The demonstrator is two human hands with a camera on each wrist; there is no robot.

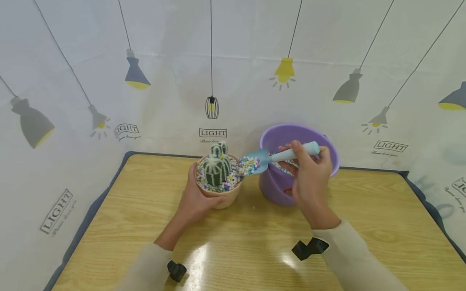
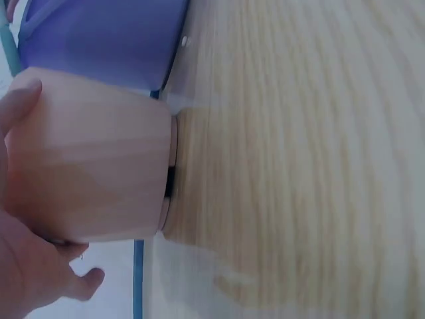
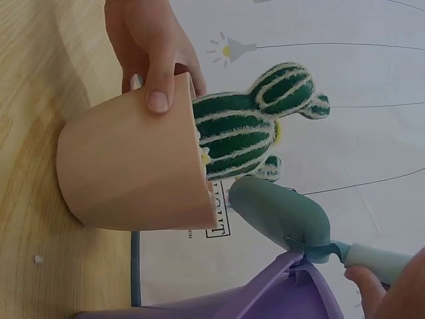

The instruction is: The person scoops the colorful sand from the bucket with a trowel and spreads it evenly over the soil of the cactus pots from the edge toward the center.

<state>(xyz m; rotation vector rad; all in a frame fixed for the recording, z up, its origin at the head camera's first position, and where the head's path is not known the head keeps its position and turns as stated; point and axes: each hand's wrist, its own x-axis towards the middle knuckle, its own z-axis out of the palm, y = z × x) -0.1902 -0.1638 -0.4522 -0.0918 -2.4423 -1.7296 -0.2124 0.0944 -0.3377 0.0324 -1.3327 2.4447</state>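
A peach flowerpot [image 1: 225, 199] stands on the table, holding a green cactus [image 1: 214, 171] with white ridges among multicoloured pebbles [image 1: 230, 185]. My left hand [image 1: 196, 204] grips the pot from its left side, thumb across the front near the rim. In my right hand [image 1: 314, 182] is the pale blue handle of a small trowel [image 1: 262, 155], its blade loaded with coloured pebbles. The blade's tip is right at the pot's right rim; the right wrist view shows the blade's underside [image 3: 282, 211] beside the cactus. Behind the right hand, a purple bucket [image 1: 273, 189] contains more pebbles.
The wooden table [image 1: 145, 194] ends at a white backdrop [image 1: 174, 101] printed with lamps, close behind pot and bucket. One loose pebble [image 1: 253, 207] lies on the table between them. The bucket's raised rim [image 3: 255, 289] is just under the trowel's neck.
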